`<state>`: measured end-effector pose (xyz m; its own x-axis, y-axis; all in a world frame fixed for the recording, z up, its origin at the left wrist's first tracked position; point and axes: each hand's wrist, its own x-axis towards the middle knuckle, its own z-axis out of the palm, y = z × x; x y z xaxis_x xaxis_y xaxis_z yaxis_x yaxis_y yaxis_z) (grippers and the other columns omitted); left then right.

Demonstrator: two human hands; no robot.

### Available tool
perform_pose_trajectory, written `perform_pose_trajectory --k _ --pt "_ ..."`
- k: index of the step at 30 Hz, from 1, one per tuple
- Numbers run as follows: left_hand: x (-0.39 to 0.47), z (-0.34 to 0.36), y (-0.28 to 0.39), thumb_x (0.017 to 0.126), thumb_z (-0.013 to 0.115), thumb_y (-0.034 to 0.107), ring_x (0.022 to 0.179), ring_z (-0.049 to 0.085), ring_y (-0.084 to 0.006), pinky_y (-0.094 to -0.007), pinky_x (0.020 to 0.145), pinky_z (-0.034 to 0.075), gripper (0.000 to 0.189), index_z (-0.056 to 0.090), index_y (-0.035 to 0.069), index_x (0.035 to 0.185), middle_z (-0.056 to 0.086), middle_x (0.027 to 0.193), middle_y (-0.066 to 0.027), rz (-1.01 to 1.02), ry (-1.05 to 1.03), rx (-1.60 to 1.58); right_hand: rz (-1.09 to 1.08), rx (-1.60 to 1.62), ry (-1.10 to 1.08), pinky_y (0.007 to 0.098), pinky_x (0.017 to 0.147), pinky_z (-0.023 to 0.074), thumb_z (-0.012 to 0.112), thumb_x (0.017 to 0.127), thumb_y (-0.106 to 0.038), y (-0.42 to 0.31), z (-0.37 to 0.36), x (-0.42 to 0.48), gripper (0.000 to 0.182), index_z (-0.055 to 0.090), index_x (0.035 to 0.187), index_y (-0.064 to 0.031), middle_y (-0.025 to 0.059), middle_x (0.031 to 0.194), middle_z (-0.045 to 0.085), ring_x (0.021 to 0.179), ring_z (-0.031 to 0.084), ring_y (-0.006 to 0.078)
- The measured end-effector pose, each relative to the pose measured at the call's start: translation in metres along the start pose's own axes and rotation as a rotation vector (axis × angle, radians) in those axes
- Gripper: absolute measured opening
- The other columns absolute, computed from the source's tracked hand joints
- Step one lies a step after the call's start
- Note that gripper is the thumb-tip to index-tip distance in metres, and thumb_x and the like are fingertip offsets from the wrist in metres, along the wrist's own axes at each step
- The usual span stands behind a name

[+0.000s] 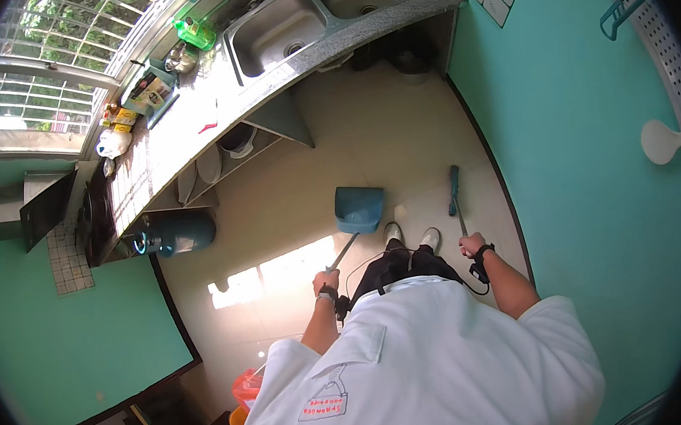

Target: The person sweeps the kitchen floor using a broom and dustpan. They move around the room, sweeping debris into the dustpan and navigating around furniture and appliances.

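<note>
My left hand (326, 280) grips the grey handle of a long-handled dustpan (360, 209). The blue pan is on the tiled floor just ahead and left of my shoes. My right hand (471, 245) is closed around the handle of a broom, whose narrow teal head (454, 190) is to the right of my feet, near the wall. Dustpan and broom head stand apart, with my white shoes (430, 239) between and behind them. From this height I cannot tell whether the broom bristles touch the floor.
A granite counter (279, 89) with a double steel sink (280, 34) runs across the front and left. Below it lies a blue gas cylinder (185, 232) in view, beside shelves with a pot (239, 137). A green wall (566, 129) bounds the right. A red plastic bag (246, 386) is behind my left side.
</note>
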<state>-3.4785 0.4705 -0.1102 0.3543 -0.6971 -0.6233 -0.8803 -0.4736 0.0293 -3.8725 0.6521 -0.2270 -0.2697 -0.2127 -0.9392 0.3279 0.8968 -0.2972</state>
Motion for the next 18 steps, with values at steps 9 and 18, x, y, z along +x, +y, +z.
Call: perform_pose_trajectory --k 9,18 --pt "0.035 0.027 -0.13 0.06 0.065 0.036 0.086 0.056 -0.0352 -0.0364 0.078 0.043 0.05 0.061 -0.006 0.085 0.059 0.088 -0.0246 -0.286 0.086 -0.471 -0.015 -0.305 -0.052 0.0291 0.036 0.0382 0.053 0.064 -0.007 -0.02 0.033 -0.028 0.009 0.054 0.059 0.0006 0.0087 0.05 0.054 0.039 0.051 0.0164" --pt "0.09 0.056 -0.225 0.066 0.061 0.019 0.038 0.045 -0.0158 -0.0286 0.036 0.036 0.021 0.051 0.003 0.057 0.046 0.047 -0.0043 -0.365 0.094 -0.61 0.034 -0.019 -0.073 0.0253 0.031 0.0277 0.052 0.069 -0.006 -0.056 0.086 -0.044 0.017 0.051 0.053 -0.0013 0.0063 0.045 0.048 0.032 0.039 0.0123"
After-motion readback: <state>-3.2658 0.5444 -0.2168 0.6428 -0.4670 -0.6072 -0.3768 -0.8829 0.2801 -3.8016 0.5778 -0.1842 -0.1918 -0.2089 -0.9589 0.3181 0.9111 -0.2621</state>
